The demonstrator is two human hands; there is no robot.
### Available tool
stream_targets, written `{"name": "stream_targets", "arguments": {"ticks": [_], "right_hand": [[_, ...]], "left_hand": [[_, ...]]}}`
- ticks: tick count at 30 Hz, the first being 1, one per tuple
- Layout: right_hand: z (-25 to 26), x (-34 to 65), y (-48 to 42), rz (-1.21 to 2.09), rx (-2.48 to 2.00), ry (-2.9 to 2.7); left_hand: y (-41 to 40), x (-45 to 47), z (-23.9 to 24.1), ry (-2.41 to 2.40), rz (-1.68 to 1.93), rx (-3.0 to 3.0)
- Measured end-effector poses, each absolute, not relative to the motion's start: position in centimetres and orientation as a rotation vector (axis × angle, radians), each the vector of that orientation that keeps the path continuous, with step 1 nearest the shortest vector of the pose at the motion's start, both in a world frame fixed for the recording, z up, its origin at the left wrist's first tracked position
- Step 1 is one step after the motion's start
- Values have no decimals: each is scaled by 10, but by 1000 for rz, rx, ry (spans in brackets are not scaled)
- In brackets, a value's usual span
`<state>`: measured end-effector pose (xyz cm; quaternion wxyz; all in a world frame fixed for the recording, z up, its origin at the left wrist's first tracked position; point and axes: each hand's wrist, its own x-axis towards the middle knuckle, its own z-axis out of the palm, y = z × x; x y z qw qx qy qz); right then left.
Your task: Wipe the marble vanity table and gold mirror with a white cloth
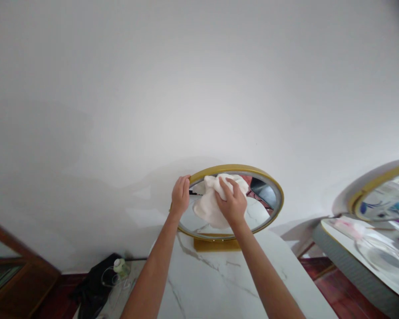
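Observation:
A round mirror (pixel 257 217) with a gold frame stands tilted on a gold base on a white marble-patterned table (pixel 202 283). My left hand (pixel 180 195) is closed around the left edge of the frame, its fingertips curling over the rim. With my right hand (pixel 232 201) I press a bunched white cloth (pixel 209 208) against the upper middle of the glass. The cloth hangs loosely down and to the left of my fingers and hides part of the mirror's surface.
Behind the mirror rises a plain white wall (pixel 186 88). At right, a second gold-framed mirror (pixel 385 195) stands on a cluttered table (pixel 346 252). Low at left are a black bag (pixel 96 279), a pale bottle (pixel 120 267) and wooden furniture (pixel 23 274).

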<state>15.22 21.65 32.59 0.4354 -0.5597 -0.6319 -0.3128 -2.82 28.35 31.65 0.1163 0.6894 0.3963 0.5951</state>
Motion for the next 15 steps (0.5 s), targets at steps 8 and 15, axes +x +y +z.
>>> {"name": "stream_targets", "arguments": {"ticks": [8,15], "right_hand": [[301,125,216,-899,-1337,-2028],[310,152,214,-866,-1371,-1785]], "left_hand": [[284,-28,317,1152,1732,2028],[282,-30,317,1151,1728,2045]]}}
